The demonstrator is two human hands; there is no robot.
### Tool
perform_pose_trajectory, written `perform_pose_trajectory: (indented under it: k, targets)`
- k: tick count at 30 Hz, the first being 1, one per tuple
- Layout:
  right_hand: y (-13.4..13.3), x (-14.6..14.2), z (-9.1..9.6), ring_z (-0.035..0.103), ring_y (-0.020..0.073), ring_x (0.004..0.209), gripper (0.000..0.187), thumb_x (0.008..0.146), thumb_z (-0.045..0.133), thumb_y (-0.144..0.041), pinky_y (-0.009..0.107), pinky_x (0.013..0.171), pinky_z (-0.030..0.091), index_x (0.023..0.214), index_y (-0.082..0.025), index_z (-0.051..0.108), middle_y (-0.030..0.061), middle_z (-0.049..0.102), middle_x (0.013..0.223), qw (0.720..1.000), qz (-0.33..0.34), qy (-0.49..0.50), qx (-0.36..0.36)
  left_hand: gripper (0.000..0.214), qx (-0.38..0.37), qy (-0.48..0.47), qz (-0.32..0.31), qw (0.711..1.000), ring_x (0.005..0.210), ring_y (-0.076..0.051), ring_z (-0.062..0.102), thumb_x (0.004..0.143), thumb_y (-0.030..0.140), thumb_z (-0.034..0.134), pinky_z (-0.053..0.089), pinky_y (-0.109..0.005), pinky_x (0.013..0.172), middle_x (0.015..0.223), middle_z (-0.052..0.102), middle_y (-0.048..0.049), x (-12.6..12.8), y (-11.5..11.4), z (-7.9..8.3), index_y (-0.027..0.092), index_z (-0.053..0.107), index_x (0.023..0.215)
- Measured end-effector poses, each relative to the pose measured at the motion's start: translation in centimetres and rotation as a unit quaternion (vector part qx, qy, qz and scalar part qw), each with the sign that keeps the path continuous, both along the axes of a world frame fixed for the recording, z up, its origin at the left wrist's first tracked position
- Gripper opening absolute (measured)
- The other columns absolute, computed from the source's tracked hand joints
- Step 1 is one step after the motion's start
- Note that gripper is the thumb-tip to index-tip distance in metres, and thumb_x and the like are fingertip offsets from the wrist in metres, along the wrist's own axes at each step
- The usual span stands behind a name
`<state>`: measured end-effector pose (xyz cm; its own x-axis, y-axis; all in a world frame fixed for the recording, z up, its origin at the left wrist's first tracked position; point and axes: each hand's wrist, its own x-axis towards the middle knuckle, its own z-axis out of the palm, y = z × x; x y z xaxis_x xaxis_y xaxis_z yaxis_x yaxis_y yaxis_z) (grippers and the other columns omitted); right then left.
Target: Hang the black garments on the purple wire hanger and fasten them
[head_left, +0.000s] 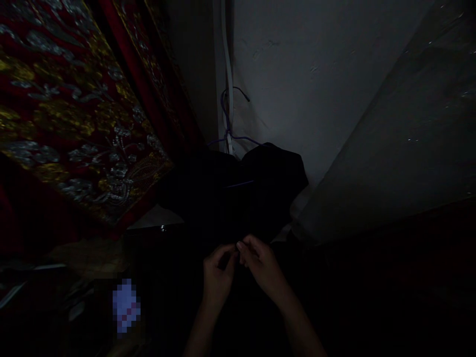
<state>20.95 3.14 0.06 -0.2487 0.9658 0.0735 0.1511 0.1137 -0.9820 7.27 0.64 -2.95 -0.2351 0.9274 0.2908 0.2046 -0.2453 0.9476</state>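
A black garment (241, 213) hangs on a thin dark wire hanger (227, 130) against the wall. In front of its cloth, my left hand (218, 272) is closed in a pinch, thumb and forefinger forming a loop. My right hand (258, 258) is also closed, its fingertips meeting those of the left at the middle of the garment. Both seem to grip the dark cloth, but the exact bit between the fingers is lost in the dark. The lower part of the garment blends into black shadow.
Red fabric (92, 99) with gold and silver embroidery fills the upper left. A pale cable (228, 54) runs down the grey wall (297, 74) behind the hanger. To the right leans a glossy sheet-like surface (401, 139). A pixelated bluish patch (126, 305) glows at lower left.
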Motion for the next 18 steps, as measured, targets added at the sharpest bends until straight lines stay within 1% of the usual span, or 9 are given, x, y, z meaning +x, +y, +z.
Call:
perform_pose_trajectory:
  k: [2,4,7,9,11,12,14,16,18]
  targets:
    - [0.1,-0.2,0.4,0.052,0.0132,0.06,0.034,0.095,0.05,-0.047,0.025,0.06,0.038,0.074,-0.021,0.054,-0.0025,0.054,0.062,1.0,-0.007,0.014,-0.012,0.014,0.009,0.006,0.013,1.0,0.083,-0.021,0.075,0.083,0.023,0.066,0.059,-0.03,0.078,0.087,0.079,-0.0045,0.0,0.1,-0.1,0.02,0.078,0.089]
    - [0.2,-0.6,0.6,0.049,0.0123,0.056,0.032,0.092,0.052,-0.045,0.025,0.056,0.036,0.073,-0.02,0.057,-0.0032,0.051,0.058,0.999,-0.015,0.03,-0.027,0.014,0.016,0.012,0.021,1.0,0.083,-0.021,0.074,0.082,0.023,0.066,0.059,-0.031,0.078,0.087,0.078,-0.0048,-0.1,0.3,-0.5,0.02,0.078,0.089]
    - [0.1,-1.5,0.4,0.041,0.0105,0.048,0.031,0.083,0.058,-0.048,0.024,0.049,0.03,0.073,-0.018,0.062,-0.0051,0.046,0.051,0.994,-0.021,0.069,-0.082,0.014,0.033,0.02,0.029,0.999,0.081,-0.021,0.073,0.082,0.023,0.065,0.057,-0.03,0.075,0.085,0.077,-0.0048,-0.4,0.7,-1.0,0.019,0.077,0.087]
    - [0.1,-2.0,0.3,0.036,0.0094,0.045,0.034,0.08,0.061,-0.05,0.024,0.045,0.027,0.071,-0.017,0.063,-0.0057,0.043,0.048,0.988,-0.031,0.104,-0.11,0.013,0.039,0.023,0.025,0.999,0.079,-0.02,0.071,0.084,0.022,0.063,0.056,-0.029,0.073,0.083,0.075,-0.0043,-0.7,1.0,-1.2,0.019,0.076,0.084]
    - [0.8,-2.4,1.1,0.035,0.0088,0.044,0.035,0.078,0.064,-0.05,0.023,0.045,0.026,0.069,-0.016,0.064,-0.0058,0.042,0.046,0.984,-0.046,0.132,-0.109,0.012,0.036,0.028,0.014,0.999,0.079,-0.02,0.07,0.085,0.022,0.062,0.054,-0.029,0.074,0.082,0.074,-0.0039,-0.9,1.3,-1.3,0.019,0.075,0.084]
    - [1.4,-2.4,1.9,0.036,0.0086,0.044,0.035,0.077,0.065,-0.05,0.023,0.045,0.027,0.068,-0.016,0.065,-0.0057,0.042,0.046,0.984,-0.053,0.141,-0.097,0.011,0.032,0.032,0.011,0.999,0.08,-0.02,0.07,0.085,0.022,0.063,0.054,-0.029,0.075,0.082,0.073,-0.0038,-1.1,1.4,-1.3,0.019,0.074,0.085]
    - [3.3,-2.4,4.6,0.036,0.0081,0.043,0.032,0.077,0.065,-0.047,0.023,0.046,0.028,0.07,-0.016,0.067,-0.0062,0.043,0.045,0.985,-0.062,0.149,-0.054,0.01,0.028,0.036,0.017,0.999,0.081,-0.021,0.07,0.085,0.024,0.064,0.054,-0.029,0.076,0.083,0.073,-0.0039,-1.3,1.8,-1.5,0.019,0.073,0.085]
    - [5.7,-2.4,8.2,0.036,0.0074,0.042,0.028,0.078,0.063,-0.043,0.023,0.046,0.028,0.072,-0.016,0.068,-0.007,0.043,0.044,0.985,-0.067,0.159,0.01,0.01,0.028,0.039,0.023,0.999,0.08,-0.021,0.069,0.085,0.026,0.065,0.053,-0.03,0.075,0.081,0.072,-0.0039,-1.3,2.2,-1.8,0.019,0.072,0.085]
    - [8.0,-2.7,11.9,0.036,0.0067,0.042,0.024,0.079,0.063,-0.037,0.022,0.046,0.028,0.07,-0.016,0.067,-0.0075,0.043,0.044,0.982,-0.058,0.167,0.069,0.011,0.029,0.047,0.018,0.998,0.079,-0.021,0.069,0.086,0.027,0.064,0.053,-0.029,0.074,0.08,0.072,-0.0039,-1.2,2.6,-2.2,0.018,0.071,0.084]
